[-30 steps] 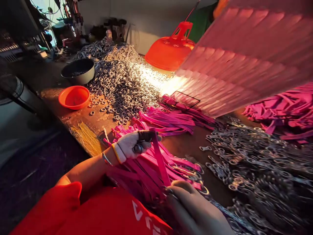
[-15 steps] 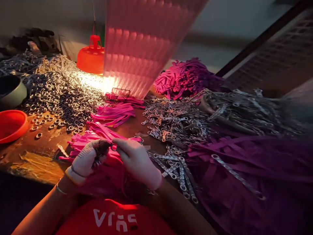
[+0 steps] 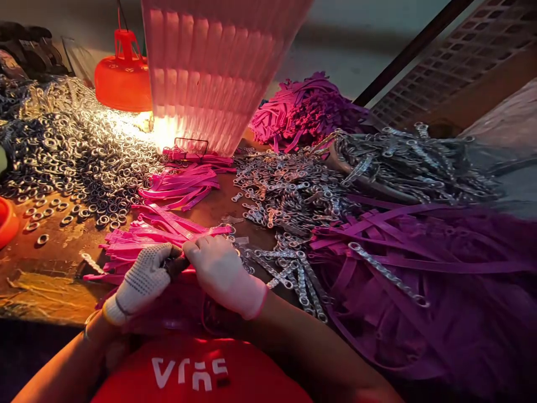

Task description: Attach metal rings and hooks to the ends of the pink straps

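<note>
My left hand [image 3: 145, 277], in a white dotted glove with dark fingertips, is closed in a pinch. My right hand [image 3: 220, 271], in a plain white glove, meets it fingertip to fingertip. Between them they grip a pink strap [image 3: 206, 319], whose loose length curves down below my right hand; the pinched end is mostly hidden by the fingers. Just beyond my hands lies a pile of pink straps [image 3: 138, 235]. Several braided silver pieces with ringed ends [image 3: 302, 280] lie to the right of my right hand.
A heap of metal rings [image 3: 84, 162] sits under an orange lamp [image 3: 121, 84] at the left. A ribbed translucent sheet [image 3: 213, 73] hangs in the middle. Braided silver pieces [image 3: 289, 190] and purple straps [image 3: 440, 291] pile up on the right. An orange bowl [image 3: 6, 224] stands at the left edge.
My view has shifted, so the surroundings sit further left and higher. My hands have come closer together, and the dark ring seen between the fingertips is now hidden.
</note>
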A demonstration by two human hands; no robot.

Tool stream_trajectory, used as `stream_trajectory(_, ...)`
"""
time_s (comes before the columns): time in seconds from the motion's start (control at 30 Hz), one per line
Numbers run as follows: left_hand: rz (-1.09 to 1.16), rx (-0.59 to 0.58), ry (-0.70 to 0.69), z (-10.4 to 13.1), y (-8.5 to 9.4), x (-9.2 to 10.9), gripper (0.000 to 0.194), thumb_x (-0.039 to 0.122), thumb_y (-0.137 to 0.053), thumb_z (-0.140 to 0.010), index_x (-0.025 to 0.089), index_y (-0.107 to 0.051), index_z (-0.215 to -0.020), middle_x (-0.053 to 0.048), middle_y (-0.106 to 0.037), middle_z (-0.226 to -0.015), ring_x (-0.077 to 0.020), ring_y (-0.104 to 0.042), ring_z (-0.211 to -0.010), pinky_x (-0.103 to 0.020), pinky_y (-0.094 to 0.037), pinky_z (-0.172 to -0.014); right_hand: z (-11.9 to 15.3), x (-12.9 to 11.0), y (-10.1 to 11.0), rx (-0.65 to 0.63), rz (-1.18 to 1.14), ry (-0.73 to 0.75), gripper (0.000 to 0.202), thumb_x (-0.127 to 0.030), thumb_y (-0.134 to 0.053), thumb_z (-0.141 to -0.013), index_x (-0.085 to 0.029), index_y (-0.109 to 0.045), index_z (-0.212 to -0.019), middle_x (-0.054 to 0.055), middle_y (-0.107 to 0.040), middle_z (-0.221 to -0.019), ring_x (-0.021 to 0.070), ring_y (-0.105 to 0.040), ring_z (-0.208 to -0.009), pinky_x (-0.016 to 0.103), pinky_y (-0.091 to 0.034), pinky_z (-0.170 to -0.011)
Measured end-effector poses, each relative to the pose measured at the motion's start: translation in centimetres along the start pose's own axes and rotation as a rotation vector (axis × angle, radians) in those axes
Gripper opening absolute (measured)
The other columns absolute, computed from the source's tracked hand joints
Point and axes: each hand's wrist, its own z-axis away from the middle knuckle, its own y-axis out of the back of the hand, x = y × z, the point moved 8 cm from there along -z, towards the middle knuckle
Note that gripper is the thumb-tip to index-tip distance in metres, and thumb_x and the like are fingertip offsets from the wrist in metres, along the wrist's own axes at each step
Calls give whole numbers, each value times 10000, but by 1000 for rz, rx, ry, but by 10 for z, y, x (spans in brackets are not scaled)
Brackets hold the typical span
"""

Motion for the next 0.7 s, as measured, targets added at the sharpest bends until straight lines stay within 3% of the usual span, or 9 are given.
stream_trajectory(0.1, -83, -19, -91, -3, -4, 8, 168, 289, -618, -855, 155, -711, -815, -47, -699, -810, -195, -600, -803, -282, -461, -761, 1, 10, -4, -8, -59, -99, 205, -157, -477, -988, -176, -610, -1144, 64, -662, -905, 219, -581, -765, 346, -331, -633)
stream_trajectory(0.2, 105, -114, 21, -4, -10, 0, 295, 415, -589, -919, 151, -703, -855, -26, -671, -783, -139, -539, -671, -236, -424, -617, 1, 16, 0, -46, -146, -147, 263, -206, -521, -982, -180, -559, -1240, 73, -681, -993, 222, -612, -834, 328, -360, -664)
stream_trajectory(0.3, 142, -78, 83, -3, -6, -3, 369, 495, -597, -919, 145, -684, -842, 4, -602, -693, -100, -439, -568, -215, -341, -516, 0, 15, 2, -142, -212, -103, 401, -268, -600, -942, -157, -495, -1312, 77, -707, -1019, 228, -649, -864, 314, -370, -651)
stream_trajectory(0.43, 108, -95, 81, -1, -7, -4, 398, 487, -594, -922, 138, -623, -733, 28, -499, -589, -90, -394, -538, -213, -301, -493, 1, 13, -8, -228, -127, -55, 235, -253, -506, -987, -128, -536, -1184, 64, -710, -842, 216, -666, -727, 305, -307, -565)
stream_trajectory(0.6, 203, -147, 116, 2, -16, -9, 290, 381, -609, -903, 133, -656, -760, 15, -519, -612, -86, -394, -536, -197, -302, -477, 2, -2, -17, -91, -27, 197, 141, -176, -441, -990, -123, -552, -1059, 41, -656, -700, 181, -588, -568, 299, -246, -524)
stream_trajectory(0.7, 360, -105, 203, -1, 4, -7, 92, 224, -710, -787, 152, -696, -733, 2, -568, -588, -96, -453, -517, -180, -349, -450, -2, 0, -8, -2, -28, 222, 205, -297, -448, -1029, -131, -563, -1063, 26, -645, -662, 172, -552, -530, 298, -228, -518)
